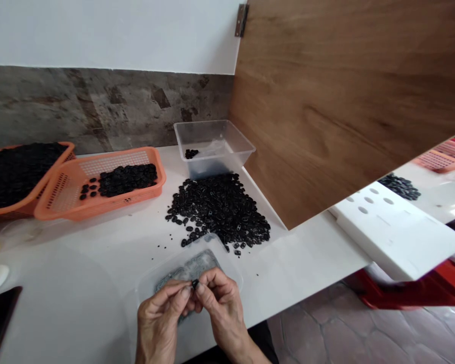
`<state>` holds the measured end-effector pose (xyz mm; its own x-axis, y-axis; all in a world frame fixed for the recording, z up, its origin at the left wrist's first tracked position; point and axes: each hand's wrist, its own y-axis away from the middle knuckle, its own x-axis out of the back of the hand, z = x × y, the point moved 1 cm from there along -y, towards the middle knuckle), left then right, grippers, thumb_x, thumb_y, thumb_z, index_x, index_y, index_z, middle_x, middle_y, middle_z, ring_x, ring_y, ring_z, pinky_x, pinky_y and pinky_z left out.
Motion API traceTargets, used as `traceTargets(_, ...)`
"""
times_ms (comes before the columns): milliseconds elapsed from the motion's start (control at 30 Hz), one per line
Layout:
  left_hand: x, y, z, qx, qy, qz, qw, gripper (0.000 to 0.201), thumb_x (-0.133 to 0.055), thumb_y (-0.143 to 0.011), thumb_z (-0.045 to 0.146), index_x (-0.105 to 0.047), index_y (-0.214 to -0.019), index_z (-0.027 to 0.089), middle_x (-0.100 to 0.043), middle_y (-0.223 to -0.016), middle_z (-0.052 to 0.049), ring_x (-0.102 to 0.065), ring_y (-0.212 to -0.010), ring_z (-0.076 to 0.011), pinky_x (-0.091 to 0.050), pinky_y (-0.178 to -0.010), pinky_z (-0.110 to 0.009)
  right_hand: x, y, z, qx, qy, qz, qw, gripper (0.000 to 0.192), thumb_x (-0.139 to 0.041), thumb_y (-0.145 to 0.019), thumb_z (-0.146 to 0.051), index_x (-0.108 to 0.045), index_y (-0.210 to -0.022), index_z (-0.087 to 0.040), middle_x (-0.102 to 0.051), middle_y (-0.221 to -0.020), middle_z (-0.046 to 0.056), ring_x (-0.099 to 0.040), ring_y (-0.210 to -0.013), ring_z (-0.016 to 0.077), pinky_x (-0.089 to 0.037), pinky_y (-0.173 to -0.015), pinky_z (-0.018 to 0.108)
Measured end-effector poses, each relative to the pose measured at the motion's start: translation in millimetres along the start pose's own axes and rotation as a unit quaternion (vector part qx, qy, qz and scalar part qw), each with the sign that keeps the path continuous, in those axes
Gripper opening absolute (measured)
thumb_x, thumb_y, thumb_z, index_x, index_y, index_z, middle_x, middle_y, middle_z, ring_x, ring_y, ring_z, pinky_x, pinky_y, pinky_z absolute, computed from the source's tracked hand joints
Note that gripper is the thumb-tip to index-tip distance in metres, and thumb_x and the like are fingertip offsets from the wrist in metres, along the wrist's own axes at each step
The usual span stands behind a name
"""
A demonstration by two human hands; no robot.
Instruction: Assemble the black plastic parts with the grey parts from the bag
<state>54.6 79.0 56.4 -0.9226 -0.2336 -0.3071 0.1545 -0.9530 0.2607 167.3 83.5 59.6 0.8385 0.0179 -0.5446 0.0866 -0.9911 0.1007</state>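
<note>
Both hands, the left hand and right hand, pinched 1 small black piece between their fingertips, above a clear lid on the white surface. It looked like a fitting step; the next move would call for fine fingertip pressure. A pile of black pieces lay just beyond, before a clear tub and 2 orange baskets.

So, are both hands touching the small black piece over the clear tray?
Touching. The head view shows the left hand and right hand pinching the small black piece between their fingertips, above the clear tray.
</note>
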Motion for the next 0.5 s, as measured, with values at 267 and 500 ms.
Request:
traceTargets(267,2.3,-0.2,-2.5,0.007,-0.007,-0.008,1.0,0.017,-0.079,-0.067,0.032,-0.077,-0.069,0.015,-0.068,-0.067,-0.006,-0.056,-0.057,-0.0132,-0.048,-0.053,-0.023,0.9,0.5,2.1,0.012,-0.008,-0.002,1.0,0.024,-0.067,-0.085,-0.034,-0.056,-0.077,-0.014,-0.063,-0.059,0.002,-0.06,-0.053,0.0116,-0.044,-0.055,0.022)
traceTargets(500,3.5,0.0,-4.4,0.011,0.003,-0.005,1.0,0.016,-0.079,-0.067,0.031,-0.078,-0.07,0.016,-0.069,-0.068,-0.005,-0.056,-0.057,-0.0128,-0.048,-0.054,-0.022,0.4,0.0,2.0,0.015,-0.014,-0.004,1.0,0.023,-0.066,-0.086,-0.033,-0.056,-0.077,-0.014,-0.063,-0.058,0.002,-0.06,-0.053,0.0113,-0.045,-0.055,0.022)
